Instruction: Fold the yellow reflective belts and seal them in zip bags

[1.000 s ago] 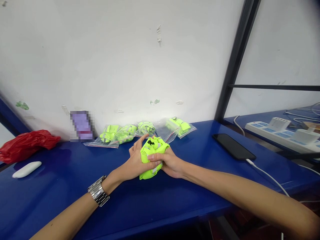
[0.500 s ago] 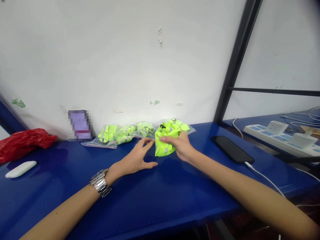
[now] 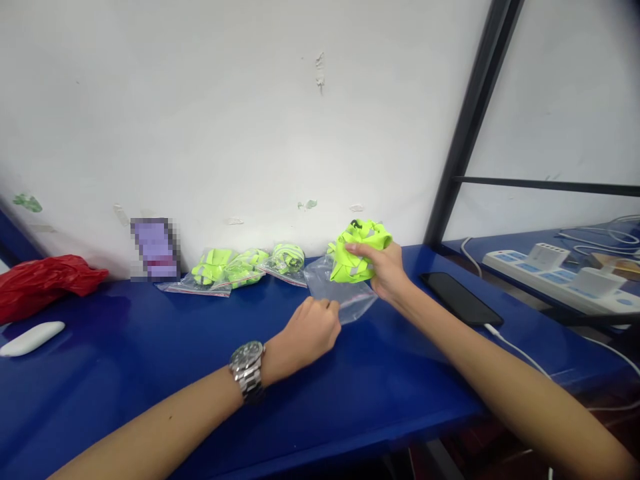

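My right hand (image 3: pixel 387 267) is closed around a bunched neon-yellow reflective vest (image 3: pixel 357 250) with grey strips and a small black part on top. It holds the bundle above the far side of the table. My left hand (image 3: pixel 313 330), wearing a metal watch (image 3: pixel 247 363) on the wrist, pinches the near edge of a clear plastic bag (image 3: pixel 347 303). The bag lies below and partly behind the vest, which hides some of it. Left of the bag, along the wall, are several more yellow bundles (image 3: pixel 213 267) in clear zip bags.
A phone with a lit, blurred screen (image 3: pixel 157 250) leans on the wall beside a red plastic bag (image 3: pixel 50 283). A white case (image 3: pixel 33 339) lies at left on the blue table (image 3: pixel 150 360). At right are a charging black phone (image 3: pixel 460 299) and a white power strip (image 3: pixel 560 277).
My left hand has moved right and closed on the clear bag, drawing it into view toward me. My right hand has lifted the vest up and to the right.
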A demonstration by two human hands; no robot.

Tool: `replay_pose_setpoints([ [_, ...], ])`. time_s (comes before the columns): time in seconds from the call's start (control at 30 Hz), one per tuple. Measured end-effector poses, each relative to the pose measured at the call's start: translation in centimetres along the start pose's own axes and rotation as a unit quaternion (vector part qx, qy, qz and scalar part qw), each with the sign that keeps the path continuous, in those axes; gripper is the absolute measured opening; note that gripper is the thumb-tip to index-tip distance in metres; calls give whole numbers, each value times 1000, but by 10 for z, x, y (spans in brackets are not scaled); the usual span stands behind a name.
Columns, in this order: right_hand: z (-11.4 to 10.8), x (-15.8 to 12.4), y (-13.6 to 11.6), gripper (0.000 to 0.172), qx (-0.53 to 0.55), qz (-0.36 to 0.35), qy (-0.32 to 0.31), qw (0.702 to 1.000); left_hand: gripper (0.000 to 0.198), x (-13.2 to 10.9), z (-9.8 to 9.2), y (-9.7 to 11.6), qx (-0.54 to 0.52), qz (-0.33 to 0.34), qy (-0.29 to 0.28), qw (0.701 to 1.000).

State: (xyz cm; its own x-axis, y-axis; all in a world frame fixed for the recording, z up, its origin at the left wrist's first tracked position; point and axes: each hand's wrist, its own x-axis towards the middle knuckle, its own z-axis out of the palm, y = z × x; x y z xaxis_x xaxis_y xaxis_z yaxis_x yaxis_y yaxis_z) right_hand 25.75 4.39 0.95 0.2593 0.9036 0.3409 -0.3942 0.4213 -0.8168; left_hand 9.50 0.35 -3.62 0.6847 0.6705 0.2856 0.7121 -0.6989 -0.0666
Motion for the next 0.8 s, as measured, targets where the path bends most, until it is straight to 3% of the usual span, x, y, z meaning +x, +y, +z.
replay_pose_setpoints([
  [0.13, -1, 3, -3, 44, 9, -4, 9, 1000, 11, -46, -10, 47, 85, 45, -36, 995],
  [0.2, -1, 2, -2, 44, 4, 1, 13, 1000, 10, -59, -12, 61, 123, 21, -19, 992],
  [0.27, 0, 0, -1, 43, -4, 10, 15, 1000, 13, -60, -14, 60, 147, -30, -22, 988],
  [0.37, 3, -6, 2, 42, -19, 34, 10, 999, 26, -46, -26, 27, 106, -127, -29, 986],
  [0.47, 6, -10, 6, 42, -37, 61, 7, 997, 48, -30, -47, -24, -37, -79, -24, 996],
  [0.53, 7, -11, 9, 43, -51, 73, 14, 996, 61, -25, -58, -55, -79, -52, -29, 995],
  [0.6, 7, -12, 14, 44, -62, 85, 14, 994, 91, -22, -62, -75, -88, -28, -73, 993],
  [0.7, 7, -13, 21, 45, -67, 101, 0, 993, 132, -20, -56, -84, -136, 26, -158, 978],
  [0.8, 5, -16, 27, 50, -71, 106, -3, 992, 146, -18, -47, -76, -170, 56, -183, 967],
])
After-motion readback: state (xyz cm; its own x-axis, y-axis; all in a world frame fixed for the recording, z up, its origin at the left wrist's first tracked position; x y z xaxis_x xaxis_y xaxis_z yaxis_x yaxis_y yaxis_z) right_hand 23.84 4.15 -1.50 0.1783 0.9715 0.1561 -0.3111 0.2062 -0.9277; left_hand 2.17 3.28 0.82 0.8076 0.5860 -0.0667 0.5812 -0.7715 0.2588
